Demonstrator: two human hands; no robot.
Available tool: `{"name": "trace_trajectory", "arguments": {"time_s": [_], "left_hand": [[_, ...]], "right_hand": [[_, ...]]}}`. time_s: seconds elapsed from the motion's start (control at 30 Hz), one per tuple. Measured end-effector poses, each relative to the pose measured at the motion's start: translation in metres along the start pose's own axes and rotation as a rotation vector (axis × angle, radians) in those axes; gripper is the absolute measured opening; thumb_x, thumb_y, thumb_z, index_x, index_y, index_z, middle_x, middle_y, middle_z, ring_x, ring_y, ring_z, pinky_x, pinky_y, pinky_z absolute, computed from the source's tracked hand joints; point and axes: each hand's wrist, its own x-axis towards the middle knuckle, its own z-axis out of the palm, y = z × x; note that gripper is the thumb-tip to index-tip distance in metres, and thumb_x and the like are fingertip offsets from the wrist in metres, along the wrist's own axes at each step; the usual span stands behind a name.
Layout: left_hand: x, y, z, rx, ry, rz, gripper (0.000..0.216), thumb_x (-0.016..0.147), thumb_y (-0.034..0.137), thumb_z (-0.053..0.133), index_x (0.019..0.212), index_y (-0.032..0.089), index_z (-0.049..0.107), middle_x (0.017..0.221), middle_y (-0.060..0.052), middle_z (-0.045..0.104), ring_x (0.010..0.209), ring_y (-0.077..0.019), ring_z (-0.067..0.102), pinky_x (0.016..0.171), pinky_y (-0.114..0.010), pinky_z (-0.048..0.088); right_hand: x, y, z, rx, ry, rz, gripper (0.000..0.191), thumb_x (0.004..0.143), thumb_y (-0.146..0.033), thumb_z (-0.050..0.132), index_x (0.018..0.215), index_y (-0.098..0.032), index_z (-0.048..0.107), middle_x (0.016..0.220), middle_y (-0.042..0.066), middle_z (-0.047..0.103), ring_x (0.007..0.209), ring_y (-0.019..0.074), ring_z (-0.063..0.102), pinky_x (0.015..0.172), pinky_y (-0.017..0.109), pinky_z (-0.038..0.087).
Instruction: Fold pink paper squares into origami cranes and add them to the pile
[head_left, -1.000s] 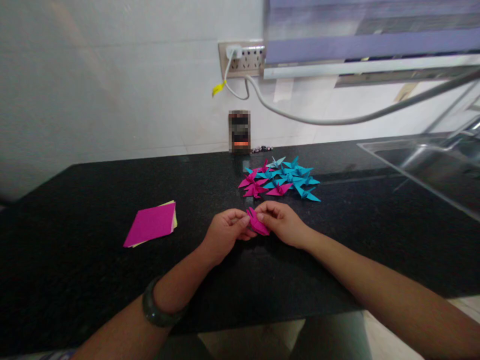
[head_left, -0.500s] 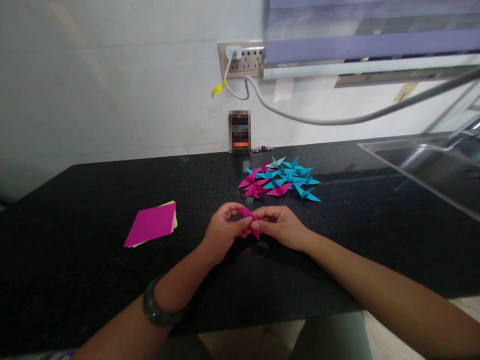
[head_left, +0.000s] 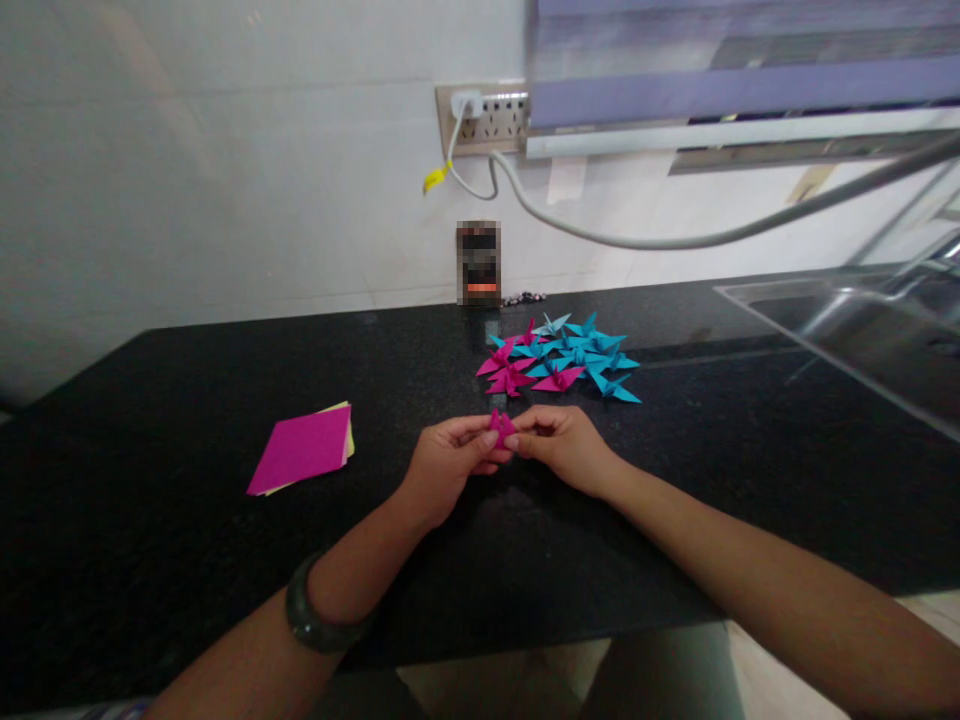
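A small folded piece of pink origami paper (head_left: 501,428) is pinched between my two hands, just above the dark countertop. My left hand (head_left: 454,455) is closed on its left side, thumb on the near face. From the right, my right hand (head_left: 559,445) grips the other side between thumb and fingers. Two pointed tips stick up at the top of the paper; its lower part is partly hidden by my fingers. Just beyond my hands lies a group of folded paper cranes, pink ones (head_left: 510,378) on the left and blue ones (head_left: 581,355) on the right.
A stack of square paper sheets (head_left: 300,450), pink on top with yellow beneath, lies on the countertop (head_left: 187,560) to the left. At the wall stands a small blurred-out box (head_left: 479,263). A sink (head_left: 885,340) is at the right, and a grey cable (head_left: 637,242) hangs from the socket (head_left: 495,125).
The pink paper has been turned between my fingers: a slanted pointed shape before, it now shows two tips pointing up. My hands have shifted only slightly.
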Motion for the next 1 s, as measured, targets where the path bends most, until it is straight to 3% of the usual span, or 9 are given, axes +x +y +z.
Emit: {"name": "trace_trajectory", "arguments": {"time_s": [0.17, 0.3, 0.53, 1.0], "left_hand": [[0.002, -0.002, -0.001, -0.045, 0.009, 0.009, 0.023, 0.066, 0.029, 0.071, 0.084, 0.015, 0.068, 0.07, -0.003, 0.07, 0.063, -0.0105, 0.064, 0.058, -0.019, 0.048], [0.001, -0.002, -0.001, -0.014, -0.033, -0.016, 0.022, 0.069, 0.034, 0.068, 0.082, 0.016, 0.068, 0.069, -0.003, 0.07, 0.063, -0.0107, 0.064, 0.057, -0.019, 0.047], [0.0, 0.0, -0.003, -0.015, -0.078, -0.078, 0.024, 0.069, 0.036, 0.068, 0.077, 0.014, 0.068, 0.07, -0.005, 0.07, 0.065, -0.0121, 0.064, 0.059, -0.02, 0.047], [0.0, -0.002, -0.003, 0.061, -0.089, -0.066, 0.024, 0.07, 0.037, 0.066, 0.075, 0.014, 0.066, 0.067, -0.003, 0.068, 0.063, -0.0116, 0.062, 0.06, -0.022, 0.046]], "right_hand": [[0.0, -0.006, 0.0, 0.156, -0.025, 0.048, 0.029, 0.067, -0.038, 0.067, 0.082, -0.013, 0.063, 0.062, -0.002, 0.06, 0.049, 0.0062, 0.05, 0.05, 0.021, 0.042], [-0.001, -0.008, -0.003, 0.222, -0.081, 0.038, 0.027, 0.068, -0.037, 0.067, 0.078, -0.013, 0.062, 0.057, -0.003, 0.059, 0.049, 0.0066, 0.053, 0.052, 0.021, 0.044], [0.0, -0.007, -0.005, 0.179, -0.134, 0.055, 0.03, 0.066, -0.04, 0.069, 0.073, -0.012, 0.061, 0.056, -0.003, 0.059, 0.047, 0.0056, 0.052, 0.048, 0.019, 0.041], [-0.001, -0.007, -0.002, 0.164, -0.21, 0.067, 0.027, 0.063, -0.036, 0.071, 0.071, -0.012, 0.061, 0.059, -0.002, 0.061, 0.05, 0.0051, 0.052, 0.048, 0.018, 0.042]]}}
